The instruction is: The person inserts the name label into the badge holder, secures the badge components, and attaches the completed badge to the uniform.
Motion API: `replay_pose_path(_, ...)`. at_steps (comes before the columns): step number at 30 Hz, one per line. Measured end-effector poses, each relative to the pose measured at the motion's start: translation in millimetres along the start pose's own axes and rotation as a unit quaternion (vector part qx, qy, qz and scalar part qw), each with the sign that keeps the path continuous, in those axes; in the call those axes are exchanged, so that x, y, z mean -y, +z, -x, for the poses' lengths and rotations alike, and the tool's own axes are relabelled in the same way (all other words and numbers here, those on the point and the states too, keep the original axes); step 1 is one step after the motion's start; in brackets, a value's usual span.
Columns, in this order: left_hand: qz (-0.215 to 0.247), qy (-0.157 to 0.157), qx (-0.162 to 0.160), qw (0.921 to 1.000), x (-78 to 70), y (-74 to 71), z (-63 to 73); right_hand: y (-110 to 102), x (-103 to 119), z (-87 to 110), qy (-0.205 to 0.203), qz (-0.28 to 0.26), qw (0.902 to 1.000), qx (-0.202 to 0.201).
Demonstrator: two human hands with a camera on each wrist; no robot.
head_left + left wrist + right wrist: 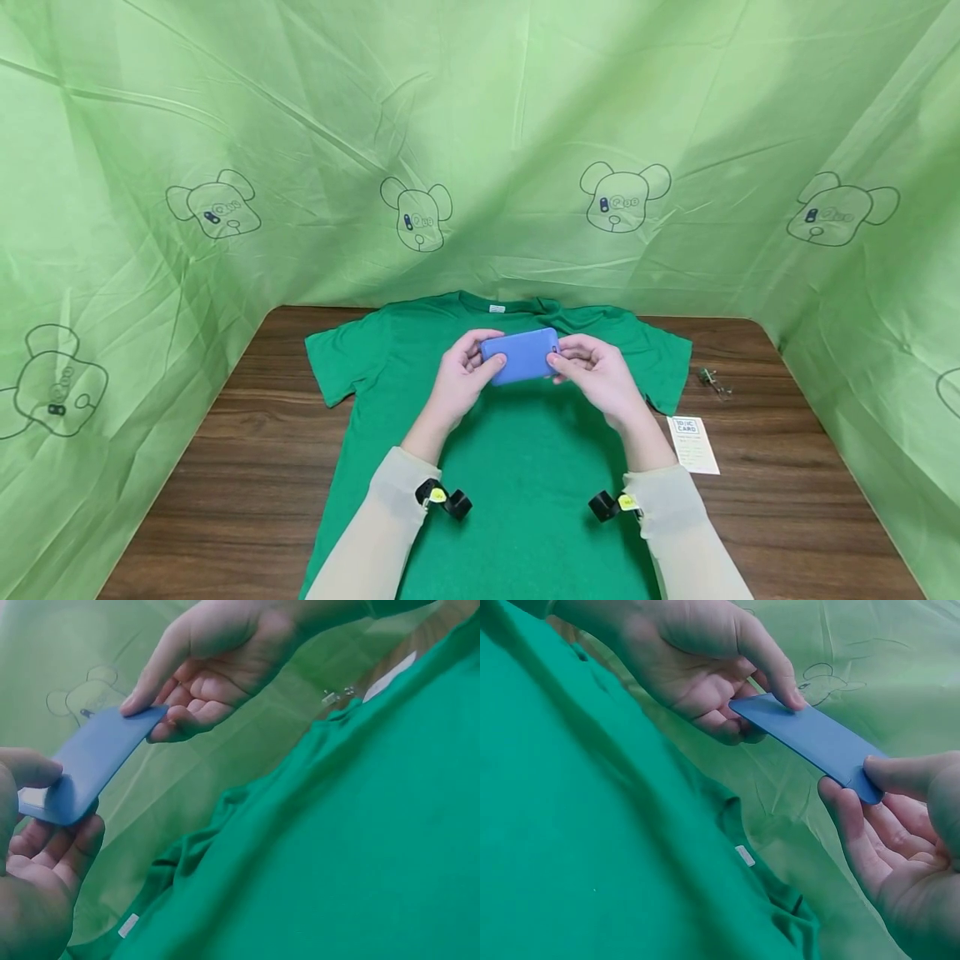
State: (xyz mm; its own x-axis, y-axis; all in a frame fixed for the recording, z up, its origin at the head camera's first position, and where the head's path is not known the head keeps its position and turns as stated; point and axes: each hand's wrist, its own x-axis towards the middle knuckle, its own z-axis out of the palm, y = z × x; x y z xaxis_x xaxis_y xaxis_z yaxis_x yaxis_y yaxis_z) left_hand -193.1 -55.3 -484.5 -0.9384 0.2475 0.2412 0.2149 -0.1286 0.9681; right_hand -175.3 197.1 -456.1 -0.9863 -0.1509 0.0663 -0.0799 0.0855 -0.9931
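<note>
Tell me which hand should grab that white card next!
Probably the right hand: the white rectangular card lies nearer it, while the left hand could hold the flat blue rectangular object alone; both hands grip it.

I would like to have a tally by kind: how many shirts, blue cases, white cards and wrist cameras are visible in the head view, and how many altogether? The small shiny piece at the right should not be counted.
Shirt: 1
Blue case: 1
White card: 1
Wrist cameras: 2 (left one, right one)
Total: 5
</note>
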Motion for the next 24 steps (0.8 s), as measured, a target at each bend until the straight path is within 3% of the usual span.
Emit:
replay_pose_path(4, 0.002, 0.005, -0.003, 1.0000, 1.9, -1.1, -0.4, -0.6, -1.8, -0.4, 0.001, 0.000, 1.0000, -0.001)
replay_pose_path(13, 0.007, 0.011, -0.001, 0.9999, 5.0, -1.1, -0.6, 1.4, -1.8, 0.4, -0.007, 0.054, 0.9984, -0.010)
replay_pose_path(24, 0.006, 0.006, -0.006, 1.0000, 3.7, -0.6, -0.3, 2.1, -1.6, 1.0, -0.003, 0.054, 0.9982, -0.024)
